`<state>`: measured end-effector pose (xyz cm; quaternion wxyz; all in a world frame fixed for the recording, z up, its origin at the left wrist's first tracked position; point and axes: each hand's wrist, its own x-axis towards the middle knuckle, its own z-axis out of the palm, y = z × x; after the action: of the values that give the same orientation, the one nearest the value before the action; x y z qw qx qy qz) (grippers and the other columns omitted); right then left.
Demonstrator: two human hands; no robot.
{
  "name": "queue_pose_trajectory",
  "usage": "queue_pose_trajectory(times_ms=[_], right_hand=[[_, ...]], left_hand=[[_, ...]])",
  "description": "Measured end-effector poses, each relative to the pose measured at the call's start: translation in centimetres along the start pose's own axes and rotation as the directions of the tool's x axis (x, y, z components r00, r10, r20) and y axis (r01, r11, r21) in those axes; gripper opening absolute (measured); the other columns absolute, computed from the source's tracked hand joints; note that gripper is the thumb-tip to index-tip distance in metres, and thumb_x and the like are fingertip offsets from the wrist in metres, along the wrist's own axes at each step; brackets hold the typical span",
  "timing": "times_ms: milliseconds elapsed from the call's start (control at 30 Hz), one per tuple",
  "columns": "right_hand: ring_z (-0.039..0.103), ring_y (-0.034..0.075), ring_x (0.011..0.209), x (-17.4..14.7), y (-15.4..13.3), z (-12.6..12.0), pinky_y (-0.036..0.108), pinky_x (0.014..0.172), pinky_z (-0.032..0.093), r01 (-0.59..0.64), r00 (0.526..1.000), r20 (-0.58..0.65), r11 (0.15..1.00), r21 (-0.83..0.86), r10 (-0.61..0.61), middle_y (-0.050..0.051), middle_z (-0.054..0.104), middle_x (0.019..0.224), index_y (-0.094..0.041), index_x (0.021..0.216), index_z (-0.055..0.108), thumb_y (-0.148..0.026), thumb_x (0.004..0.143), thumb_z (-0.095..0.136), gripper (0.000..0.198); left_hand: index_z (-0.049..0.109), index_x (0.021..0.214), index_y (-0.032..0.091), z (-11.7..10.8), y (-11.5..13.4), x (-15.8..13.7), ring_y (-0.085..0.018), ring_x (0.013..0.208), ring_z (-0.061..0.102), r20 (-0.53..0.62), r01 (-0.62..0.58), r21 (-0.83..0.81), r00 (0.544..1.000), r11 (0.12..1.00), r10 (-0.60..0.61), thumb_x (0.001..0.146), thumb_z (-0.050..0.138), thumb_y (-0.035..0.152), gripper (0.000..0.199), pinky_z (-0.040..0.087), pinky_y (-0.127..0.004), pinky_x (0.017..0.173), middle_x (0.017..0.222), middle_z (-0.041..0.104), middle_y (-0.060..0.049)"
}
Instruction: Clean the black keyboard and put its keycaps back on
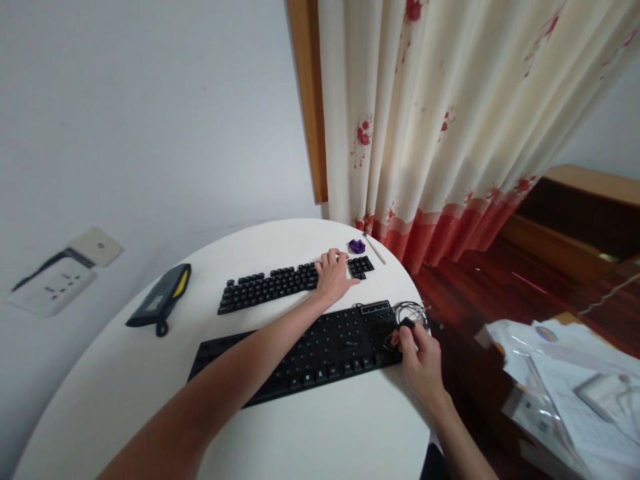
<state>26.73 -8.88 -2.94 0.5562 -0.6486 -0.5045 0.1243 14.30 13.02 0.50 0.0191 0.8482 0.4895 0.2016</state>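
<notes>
Loose black keycaps (270, 287) lie in keyboard order on the far part of the white round table (305, 433). My left hand (333, 275) rests over the right part of these rows, its fingers curved and apart and the thumb stretched to the right. Nearer to me is a black keyboard base (320, 347) with most of its key posts bare, crossed by my left forearm. At its right end my right hand (421, 357) pinches a small black keycap (407, 323) between thumb and fingers. A second dark piece shows by those fingertips, too small to make out.
A coiled cable (413, 310) lies behind my right hand at the table's edge. A purple crumpled thing (357, 246) and a thin brush-like stick (375, 249) lie at the back. A black-and-yellow case (161, 297) is at left. Papers (575, 393) are piled lower right.
</notes>
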Motion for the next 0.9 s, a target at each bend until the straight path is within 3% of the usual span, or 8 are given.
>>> queue_pose_trajectory(times_ms=[233,633,900], right_hand=[[0.049,0.013,0.055,0.0,0.4,0.1,0.026,0.055,0.036,0.005,1.000,0.011,1.000,0.008,-0.005,-0.002,0.054,0.061,-0.019,0.071,0.057,-0.037,0.099,0.045,0.036],[0.051,0.014,0.055,0.1,0.0,0.0,0.026,0.055,0.037,0.027,1.000,0.013,1.000,-0.005,-0.026,-0.002,0.055,0.061,-0.020,0.070,0.056,-0.035,0.099,0.044,0.035],[0.050,0.014,0.055,0.0,0.1,0.1,0.026,0.055,0.037,0.023,1.000,0.016,1.000,0.009,-0.023,-0.002,0.055,0.061,-0.020,0.070,0.056,-0.035,0.099,0.045,0.034]], left_hand=[[0.049,0.121,0.024,0.6,0.6,-0.1,-0.031,0.118,0.040,-0.029,-0.020,0.015,0.999,1.000,0.020,0.075,0.072,0.063,0.065,0.032,-0.044,0.097,0.130,0.044,-0.010],[0.048,0.122,0.022,1.1,2.0,0.0,-0.032,0.120,0.040,-0.033,0.032,0.018,0.999,0.999,-0.032,0.077,0.071,0.055,0.060,0.032,-0.045,0.098,0.132,0.046,-0.011],[0.047,0.123,0.023,-0.1,1.4,-0.7,-0.032,0.120,0.039,-0.014,0.016,0.013,1.000,1.000,-0.016,0.078,0.072,0.053,0.060,0.032,-0.045,0.097,0.134,0.044,-0.011]])
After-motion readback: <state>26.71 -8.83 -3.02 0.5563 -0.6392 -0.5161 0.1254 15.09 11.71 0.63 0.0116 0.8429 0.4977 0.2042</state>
